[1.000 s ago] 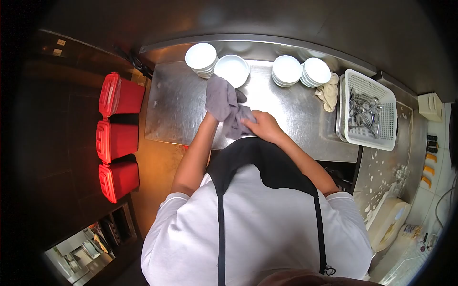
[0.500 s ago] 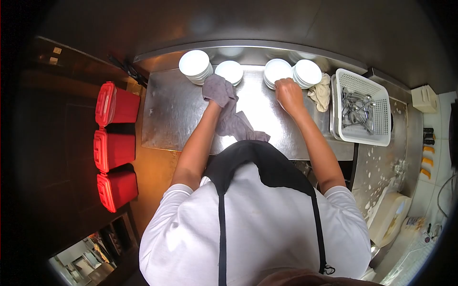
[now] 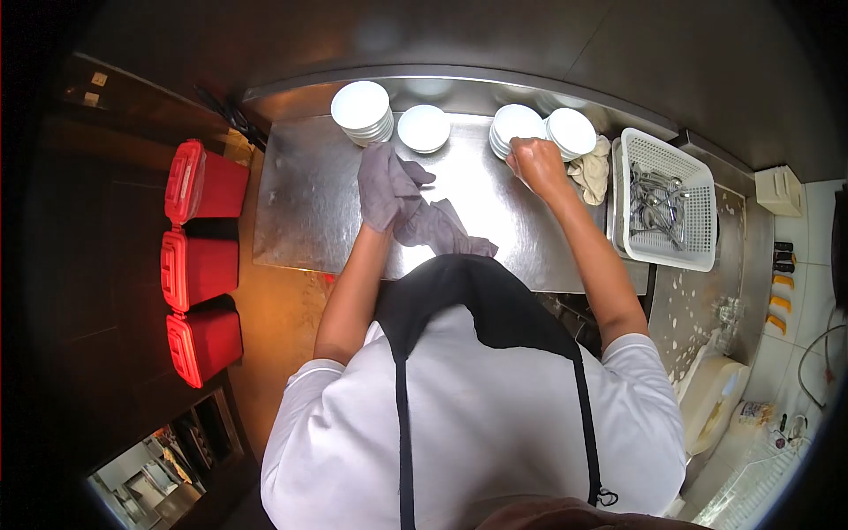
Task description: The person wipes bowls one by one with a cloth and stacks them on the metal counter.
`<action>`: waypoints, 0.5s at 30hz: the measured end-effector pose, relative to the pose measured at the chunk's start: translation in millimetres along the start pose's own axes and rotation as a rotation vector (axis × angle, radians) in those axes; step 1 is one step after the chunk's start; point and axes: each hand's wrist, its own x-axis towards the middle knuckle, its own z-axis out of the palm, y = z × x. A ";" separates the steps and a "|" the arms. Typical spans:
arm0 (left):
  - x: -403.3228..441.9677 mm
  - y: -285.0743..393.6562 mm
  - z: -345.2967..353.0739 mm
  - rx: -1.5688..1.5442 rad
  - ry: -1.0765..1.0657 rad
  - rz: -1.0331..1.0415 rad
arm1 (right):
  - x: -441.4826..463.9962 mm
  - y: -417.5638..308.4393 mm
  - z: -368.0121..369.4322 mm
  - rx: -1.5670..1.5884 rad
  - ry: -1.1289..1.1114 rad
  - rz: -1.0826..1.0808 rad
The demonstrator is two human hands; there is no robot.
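A: How far along is the work with the bowls?

B: Partway, I judge. Take the white basket (image 3: 704,225) as the mark. Farthest from it on the tabletop (image 3: 305,203) stands the tall stack (image 3: 360,104) of white bowls, with the low pile (image 3: 424,128) beside that, on the basket's side. The middle stack (image 3: 517,122) and the near stack (image 3: 572,132) stand closer to the basket.

A: What is left?

B: Bowls stand in all four groups and the grey cloth (image 3: 384,190) is not yet put down, so I'd call it unfinished. Which bowls are done, their surfaces don't tell.

A: And the hands?

B: The right hand (image 3: 536,168) is bunched narrow at the middle stack, on the basket's side of the low pile. Seen from above, I can't tell whether it grips a bowl. The left hand is hidden inside the grey cloth, farther from the basket than the low pile; how its fingers stand, I can't tell.

A: What differs from the earlier frames?

B: One second back, both hands are at the grey cloth; now the right one is away toward the basket. Half a second back, it is already at the middle stack, but the cloth overlaps the low pile in view. Now the cloth sits farther from the basket, and the low pile shows whole.
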 end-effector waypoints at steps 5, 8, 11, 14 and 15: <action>-28.3 -12.2 -2.8 -0.848 0.031 -0.286 | 3.6 -14.9 -17.0 0.093 0.141 0.241; -41.7 29.6 -4.4 -0.912 -0.078 -0.324 | 6.9 2.3 -5.4 1.177 0.241 0.806; -46.8 50.3 7.7 -1.021 -0.194 -0.313 | 3.1 -7.7 -15.0 1.806 0.566 1.032; -46.8 52.9 18.0 -0.947 -0.208 -0.305 | -11.1 -35.5 -12.9 1.723 0.566 0.830; -46.6 53.5 21.6 -0.913 -0.196 -0.315 | -16.8 -46.7 -8.8 1.680 0.555 0.748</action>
